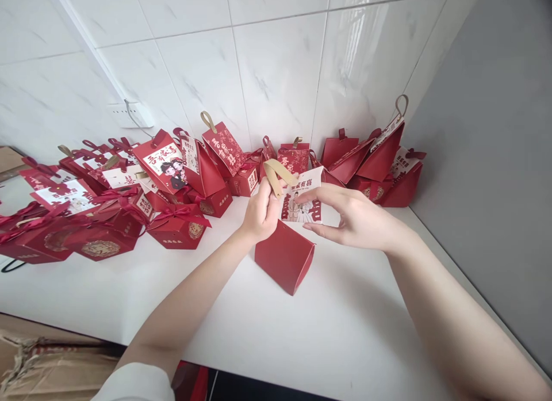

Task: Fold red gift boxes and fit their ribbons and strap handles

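Note:
My left hand point(261, 212) is closed on a gold ribbon point(276, 176), whose loop and loose end stick out above the fingers. Beside it is a white printed card point(308, 185) with red characters and a drawn couple in wedding clothes. My right hand point(360, 217) reaches across the card from the right, fingers apart, the fingertips over its face. Whether they press on it I cannot tell. Just below the card a red gift box point(284, 257) with a smooth, slanted front rests on the white table point(345, 343). The left fingertips are partly hidden behind the ribbon.
Several red gift boxes with ribbons point(101, 231) crowd the table's left side. More red boxes point(379, 153) lean at the back right by the tiled wall point(276, 73). A grey panel point(483, 176) bounds the right. Brown cardboard point(60, 366) lies below the front left edge.

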`<state>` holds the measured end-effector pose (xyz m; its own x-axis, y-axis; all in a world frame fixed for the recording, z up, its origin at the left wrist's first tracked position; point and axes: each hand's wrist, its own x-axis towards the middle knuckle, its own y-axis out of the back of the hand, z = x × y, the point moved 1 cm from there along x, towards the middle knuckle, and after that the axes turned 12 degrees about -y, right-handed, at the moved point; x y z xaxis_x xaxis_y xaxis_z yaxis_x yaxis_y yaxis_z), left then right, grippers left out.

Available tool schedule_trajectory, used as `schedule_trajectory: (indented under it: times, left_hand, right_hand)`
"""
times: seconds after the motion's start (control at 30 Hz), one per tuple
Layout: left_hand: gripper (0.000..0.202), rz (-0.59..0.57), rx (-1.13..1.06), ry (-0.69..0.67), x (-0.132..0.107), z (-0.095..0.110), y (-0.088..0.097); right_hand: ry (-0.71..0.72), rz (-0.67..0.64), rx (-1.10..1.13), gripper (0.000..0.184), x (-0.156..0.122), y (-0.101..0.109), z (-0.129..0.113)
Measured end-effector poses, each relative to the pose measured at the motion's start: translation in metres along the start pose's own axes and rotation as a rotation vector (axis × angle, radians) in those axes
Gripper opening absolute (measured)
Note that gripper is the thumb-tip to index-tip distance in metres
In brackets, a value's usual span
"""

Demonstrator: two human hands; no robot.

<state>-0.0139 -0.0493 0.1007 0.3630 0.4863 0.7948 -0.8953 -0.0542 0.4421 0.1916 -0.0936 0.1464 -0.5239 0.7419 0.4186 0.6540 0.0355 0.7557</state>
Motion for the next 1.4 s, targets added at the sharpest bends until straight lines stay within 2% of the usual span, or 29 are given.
schedule_trajectory:
  times: [0.1, 0.23, 0.4, 0.5, 0.67, 0.73, 0.8, 0.9, 1.03, 1.13, 1.23, 1.3, 1.4]
  left_hand:
    - [0.028, -0.022, -0.032, 0.036, 0.0, 0.0, -0.001]
    - [0.026, -0.036, -0.046, 0.04, -0.002, -0.002, -0.002]
    - [0.021, -0.003, -0.046, 0.038, -0.004, -0.002, -0.005]
    - [0.02, 0.032, 0.03, 0.04, -0.003, 0.002, -0.006]
    - [0.015, 0.176, 0.195, 0.119, -0.002, 0.006, -0.007]
    - [0.012, 0.219, 0.208, 0.167, -0.003, 0.004, -0.007]
    - [0.01, 0.243, 0.197, 0.217, -0.004, 0.001, -0.007]
    - [0.012, 0.29, 0.117, 0.27, -0.005, -0.003, -0.009]
    - [0.021, 0.402, -0.035, 0.367, -0.004, -0.007, -0.012]
    - [0.022, 0.438, -0.079, 0.407, -0.004, -0.008, -0.014]
    - [0.023, 0.456, -0.09, 0.388, -0.005, -0.006, -0.015]
    - [0.022, 0.463, -0.094, 0.376, -0.005, -0.005, -0.016]
    - [0.019, 0.468, -0.117, 0.371, -0.006, -0.003, -0.016]
  right_hand:
    - [0.0, 0.002, 0.016, 0.029, 0.002, -0.004, -0.001]
    - [0.009, 0.016, 0.041, 0.033, 0.002, -0.005, -0.005]
    - [-0.119, 0.069, 0.009, 0.031, 0.001, -0.004, -0.002]
    - [-0.161, 0.157, -0.039, 0.028, 0.002, -0.006, 0.003]
    - [-0.098, 0.385, -0.041, 0.024, 0.004, -0.011, 0.008]
    - [-0.072, 0.423, -0.032, 0.022, 0.003, -0.011, 0.009]
    - [-0.035, 0.37, -0.024, 0.021, 0.001, -0.01, 0.009]
    - [0.012, 0.2, 0.008, 0.025, -0.002, -0.007, 0.008]
    - [-0.007, 0.001, 0.054, 0.027, -0.003, -0.004, 0.004]
    - [-0.051, 0.016, 0.078, 0.026, -0.001, -0.007, 0.002]
    - [-0.14, 0.085, 0.133, 0.06, 0.001, -0.012, 0.0]
    - [-0.172, 0.059, 0.142, 0.074, 0.002, -0.013, 0.0]
    - [-0.161, -0.001, 0.103, 0.069, 0.001, -0.007, 0.002]
